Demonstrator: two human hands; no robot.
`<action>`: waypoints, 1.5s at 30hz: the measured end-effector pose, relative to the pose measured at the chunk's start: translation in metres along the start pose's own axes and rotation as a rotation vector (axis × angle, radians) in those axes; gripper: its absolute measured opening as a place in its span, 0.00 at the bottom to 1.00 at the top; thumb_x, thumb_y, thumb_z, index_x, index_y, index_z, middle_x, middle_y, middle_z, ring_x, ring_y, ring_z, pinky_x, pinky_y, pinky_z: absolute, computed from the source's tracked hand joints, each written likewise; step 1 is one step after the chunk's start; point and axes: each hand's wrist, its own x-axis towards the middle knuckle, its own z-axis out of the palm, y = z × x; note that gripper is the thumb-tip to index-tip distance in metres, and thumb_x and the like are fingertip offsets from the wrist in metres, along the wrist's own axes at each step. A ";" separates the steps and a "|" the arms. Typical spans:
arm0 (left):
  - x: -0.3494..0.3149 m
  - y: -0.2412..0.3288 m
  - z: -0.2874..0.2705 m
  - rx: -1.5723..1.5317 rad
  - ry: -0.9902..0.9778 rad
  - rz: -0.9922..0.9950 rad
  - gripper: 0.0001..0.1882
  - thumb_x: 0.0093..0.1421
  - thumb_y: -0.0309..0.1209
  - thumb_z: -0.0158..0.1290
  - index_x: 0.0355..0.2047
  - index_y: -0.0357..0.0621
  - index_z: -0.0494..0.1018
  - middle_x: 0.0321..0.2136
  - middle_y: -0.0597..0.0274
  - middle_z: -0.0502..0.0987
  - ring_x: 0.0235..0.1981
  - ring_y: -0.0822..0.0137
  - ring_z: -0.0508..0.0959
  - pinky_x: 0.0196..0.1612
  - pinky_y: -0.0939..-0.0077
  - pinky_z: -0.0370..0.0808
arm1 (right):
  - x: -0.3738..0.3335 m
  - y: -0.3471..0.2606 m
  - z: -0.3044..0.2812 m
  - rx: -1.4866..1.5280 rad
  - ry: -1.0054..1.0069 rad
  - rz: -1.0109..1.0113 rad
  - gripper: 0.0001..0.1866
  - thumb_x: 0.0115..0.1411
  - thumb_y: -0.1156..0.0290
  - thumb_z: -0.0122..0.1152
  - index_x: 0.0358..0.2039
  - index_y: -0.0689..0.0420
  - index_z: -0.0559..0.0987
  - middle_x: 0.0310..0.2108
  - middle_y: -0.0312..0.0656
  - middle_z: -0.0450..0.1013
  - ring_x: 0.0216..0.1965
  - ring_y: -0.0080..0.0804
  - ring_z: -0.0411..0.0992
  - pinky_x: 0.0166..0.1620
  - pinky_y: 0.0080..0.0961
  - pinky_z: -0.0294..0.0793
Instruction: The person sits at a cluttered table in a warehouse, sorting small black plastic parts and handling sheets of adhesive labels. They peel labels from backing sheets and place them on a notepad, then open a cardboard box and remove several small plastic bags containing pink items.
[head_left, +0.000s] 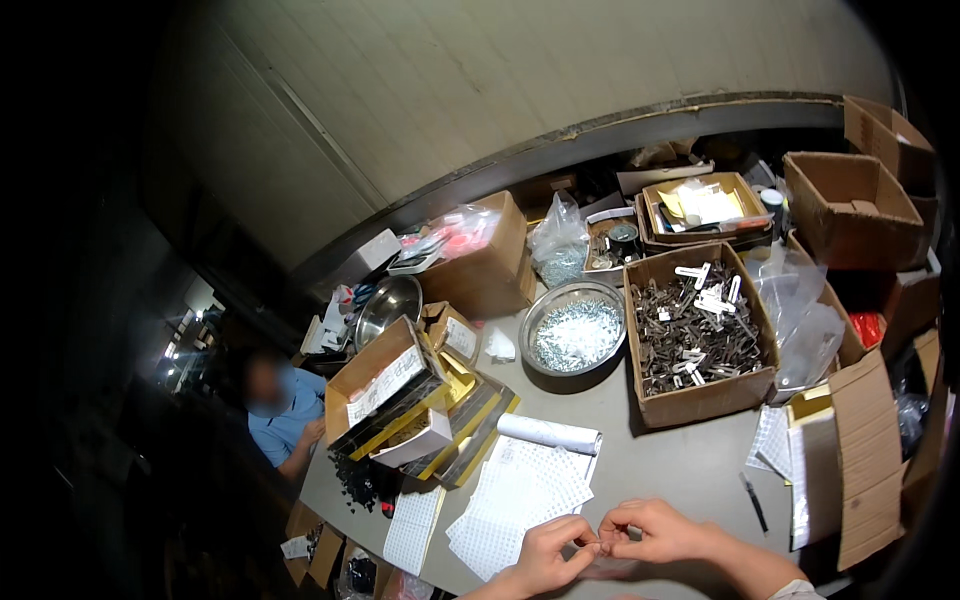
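My left hand (548, 556) and my right hand (652, 530) meet at the near edge of the table, thumbs and fingertips pinched together. Between and just below them shows a bit of something thin and see-through (610, 568), too faint to name. Sheets of paper with rows of small print (515, 490) lie just left of and beyond my hands, with a rolled sheet (550, 434) at their far end. To the right of my right hand lies a black pen-like tool (754, 502).
A metal bowl (574, 337) of small shiny parts stands beyond the papers, beside a cardboard box (700, 405) of dark and silver metal pieces. Stacked boxes (385, 385) rise on the left, more cartons (850, 210) at right. A person in blue (285, 415) sits beyond the table's left edge.
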 end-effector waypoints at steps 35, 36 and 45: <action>0.207 0.319 0.173 -1.069 -0.038 -0.252 0.06 0.64 0.34 0.51 0.34 0.47 0.69 0.23 0.76 0.66 0.22 0.84 0.66 0.22 0.89 0.56 | -0.422 -0.236 -0.244 -1.275 0.545 0.176 0.30 0.52 0.59 0.62 0.55 0.58 0.74 0.60 0.53 0.69 0.67 0.50 0.62 0.69 0.61 0.54; 0.208 0.313 0.173 -1.081 -0.024 -0.265 0.06 0.64 0.35 0.51 0.34 0.47 0.69 0.24 0.76 0.67 0.23 0.84 0.68 0.22 0.89 0.58 | -0.423 -0.227 -0.252 -1.259 0.519 0.227 0.29 0.52 0.59 0.61 0.54 0.57 0.76 0.58 0.52 0.70 0.65 0.49 0.63 0.70 0.62 0.51; 0.159 0.184 0.094 -1.089 0.252 -0.422 0.07 0.63 0.32 0.51 0.39 0.44 0.72 0.38 0.63 0.78 0.41 0.67 0.81 0.46 0.71 0.81 | -0.519 -0.215 -0.315 -0.955 0.547 0.616 0.12 0.44 0.65 0.62 0.28 0.56 0.84 0.31 0.43 0.78 0.43 0.39 0.72 0.73 0.56 0.44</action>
